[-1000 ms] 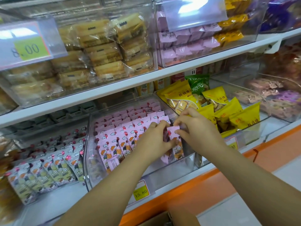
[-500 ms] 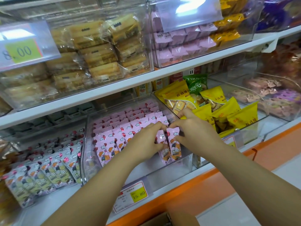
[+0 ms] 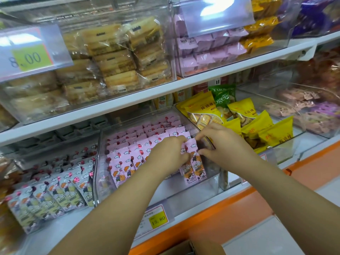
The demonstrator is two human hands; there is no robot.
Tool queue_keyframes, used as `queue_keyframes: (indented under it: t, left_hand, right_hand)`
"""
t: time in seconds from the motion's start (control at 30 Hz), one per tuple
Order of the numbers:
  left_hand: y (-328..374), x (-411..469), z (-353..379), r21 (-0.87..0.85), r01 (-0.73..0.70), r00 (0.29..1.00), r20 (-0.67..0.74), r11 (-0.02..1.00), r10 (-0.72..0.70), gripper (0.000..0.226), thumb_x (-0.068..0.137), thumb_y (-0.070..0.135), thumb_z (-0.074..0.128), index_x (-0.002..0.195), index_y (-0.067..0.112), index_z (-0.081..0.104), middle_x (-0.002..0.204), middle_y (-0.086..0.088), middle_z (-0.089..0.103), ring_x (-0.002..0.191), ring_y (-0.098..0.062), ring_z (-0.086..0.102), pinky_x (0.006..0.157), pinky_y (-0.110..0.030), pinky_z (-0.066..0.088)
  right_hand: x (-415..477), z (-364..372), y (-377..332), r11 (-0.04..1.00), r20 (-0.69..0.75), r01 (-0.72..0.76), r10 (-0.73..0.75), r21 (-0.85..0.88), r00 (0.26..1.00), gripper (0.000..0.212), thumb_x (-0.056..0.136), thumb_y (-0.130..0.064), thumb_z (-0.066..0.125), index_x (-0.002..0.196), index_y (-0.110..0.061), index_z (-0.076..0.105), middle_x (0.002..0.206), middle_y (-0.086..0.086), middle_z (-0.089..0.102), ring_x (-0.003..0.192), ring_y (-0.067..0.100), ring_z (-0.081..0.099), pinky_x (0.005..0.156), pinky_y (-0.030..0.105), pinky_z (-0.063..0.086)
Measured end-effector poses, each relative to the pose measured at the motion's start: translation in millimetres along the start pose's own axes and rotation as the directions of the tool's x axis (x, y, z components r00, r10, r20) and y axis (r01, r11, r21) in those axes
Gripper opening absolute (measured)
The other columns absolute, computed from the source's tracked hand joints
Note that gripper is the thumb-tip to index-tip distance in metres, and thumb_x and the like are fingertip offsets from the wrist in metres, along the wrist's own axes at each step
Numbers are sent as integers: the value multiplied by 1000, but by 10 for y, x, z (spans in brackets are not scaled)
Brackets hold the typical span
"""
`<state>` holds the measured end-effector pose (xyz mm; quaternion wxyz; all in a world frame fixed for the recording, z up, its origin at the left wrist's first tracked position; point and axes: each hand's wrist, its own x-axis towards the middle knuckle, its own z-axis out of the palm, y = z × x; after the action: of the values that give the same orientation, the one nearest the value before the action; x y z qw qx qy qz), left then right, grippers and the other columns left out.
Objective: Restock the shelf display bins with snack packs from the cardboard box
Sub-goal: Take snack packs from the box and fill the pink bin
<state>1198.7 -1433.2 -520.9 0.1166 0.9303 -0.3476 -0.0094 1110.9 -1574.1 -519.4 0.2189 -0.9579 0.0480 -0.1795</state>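
At the right end of the clear bin [image 3: 102, 162], left hand [image 3: 168, 155] and right hand [image 3: 223, 144] each pinched upright pink snack packs [image 3: 192, 163].

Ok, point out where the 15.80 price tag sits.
In the head view, the 15.80 price tag sits low centre on the shelf's front edge, below the clear bin of pink snack packs.

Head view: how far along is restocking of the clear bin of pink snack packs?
Done: rows of pink cartoon-printed snack packs fill most of the clear plastic bin. In hand: the left hand and right hand pinch the upright front-right packs. Left: bare floor shows at the bin's front; the brown cardboard box shows only an edge, so remaining stock is hidden.
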Motion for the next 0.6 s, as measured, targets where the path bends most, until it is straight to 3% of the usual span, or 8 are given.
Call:
queue_keyframes:
  t: [0.1, 0.23, 0.37, 0.5, 0.6]
  left_hand:
    - [13, 8, 51, 37, 37, 998, -43, 999, -36, 44, 90, 32, 60, 131, 19, 52, 125, -9, 45, 105, -31, 56, 83, -37, 49]
    - [58, 3, 125, 109, 54, 991, -127, 993, -40, 48, 91, 37, 60, 132, 20, 41, 128, -8, 35, 93, -35, 60, 74, -40, 51]
    - [-12, -80, 30, -13, 35, 990, -135, 999, -36, 66, 86, 43, 66, 141, 26, 33, 137, -3, 32, 102, -30, 58, 78, -35, 48]
    - [-180, -352, -211, -16, -19, 981, -191, 1000, 16, 46, 89, 39, 62, 131, 28, 47, 134, 5, 42, 94, -19, 61, 83, -37, 50]
    - [-402, -643, -393, 65, -14, 963, -268, 998, 31, 29, 93, 36, 55, 122, 33, 54, 123, 13, 53, 90, -8, 62, 79, -34, 51]
  right_hand:
    - [1, -27, 16, 1000, 0, -5, 5, 24, 1000, 30, 82, -26, 71, 111, -27, 64, 120, -5, 52, 97, 16, 55, 81, 34, 49]
    - [-3, 10, 10, 999, 31, -8, 7, 52, 999, 31, 81, -25, 72, 111, -26, 64, 124, -4, 48, 104, 17, 55, 85, 36, 50]
    - [14, 8, -16, 999, -72, 7, -5, 34, 997, 30, 82, -23, 71, 111, -23, 66, 120, -3, 50, 106, 18, 53, 82, 31, 48]
    - [55, -16, -158, 996, -177, 85, -79, 26, 981, 25, 81, -20, 71, 106, -18, 68, 116, 2, 57, 109, 22, 50, 83, 31, 43]
    - [65, 33, -391, 985, -97, 142, -132, 97, 986, 22, 84, -20, 69, 106, -19, 68, 108, -3, 59, 82, 10, 49, 76, 25, 37]
